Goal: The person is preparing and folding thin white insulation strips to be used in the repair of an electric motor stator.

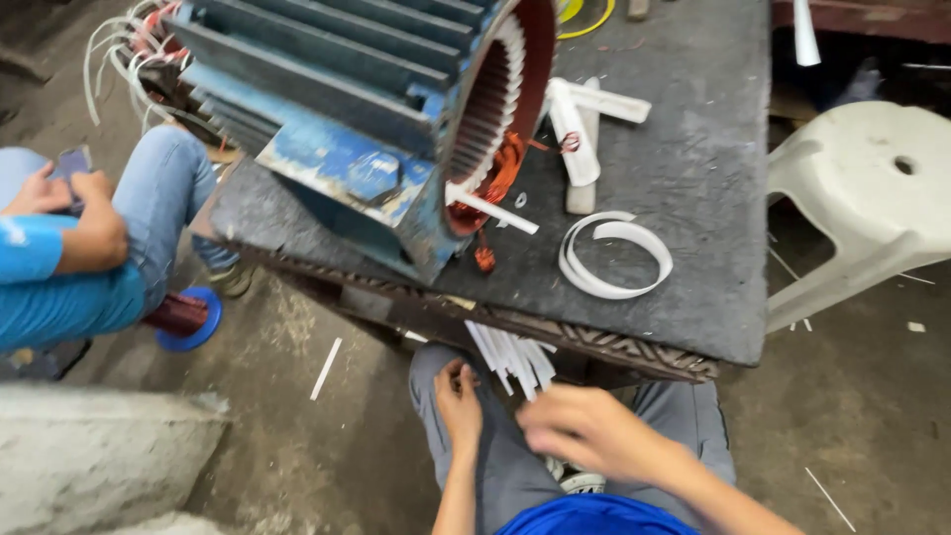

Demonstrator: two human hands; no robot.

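Holding a fan of white insulation strips (512,359) over our lap, just under the table edge (634,342), our left hand (458,401) pinches them; they could slip and scatter on the floor. Our right hand (584,428) is blurred, so we cannot tell its grip.

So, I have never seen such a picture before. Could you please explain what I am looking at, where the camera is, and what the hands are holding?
The camera sits on a person's head and looks down at that person's own hands and knees. The left hand is beside a bundle of white strips at the edge of the dark workbench. The right hand is blurred, so I cannot tell whether it holds anything. On the bench lies a big blue motor housing with copper wire inside, a coiled white band and some white pieces. At the left, another person sits with a phone. A white plastic stool stands at the right.
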